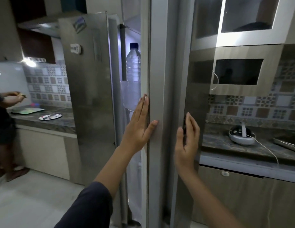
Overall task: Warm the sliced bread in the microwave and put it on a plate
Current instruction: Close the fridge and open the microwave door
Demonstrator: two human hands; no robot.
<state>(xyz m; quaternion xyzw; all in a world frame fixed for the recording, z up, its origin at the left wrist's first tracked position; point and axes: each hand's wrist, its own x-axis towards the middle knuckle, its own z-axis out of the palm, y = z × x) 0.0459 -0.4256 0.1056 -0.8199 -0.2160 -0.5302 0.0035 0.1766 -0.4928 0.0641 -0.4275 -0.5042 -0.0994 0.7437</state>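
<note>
No bread shows in this view. A tall steel fridge stands in front of me, and its right door [161, 79] is swung out so I see it edge-on. My left hand [140, 124] lies flat with straight fingers on the door's inner edge, thumb on the edge face. My right hand [187, 137] rests with straight fingers against the door's outer side. Neither hand holds anything. A clear water bottle with a blue cap [133, 65] stands in the lit door shelf. A white plate [50, 116] with something on it sits on the left counter.
Another person [3, 116] stands at the left counter [44, 124] beside a tray. On the right, a dark wall niche [237, 72] hangs above a counter [242, 148] with a white bowl-shaped appliance [241, 134] and its cable. Light floor lies at lower left.
</note>
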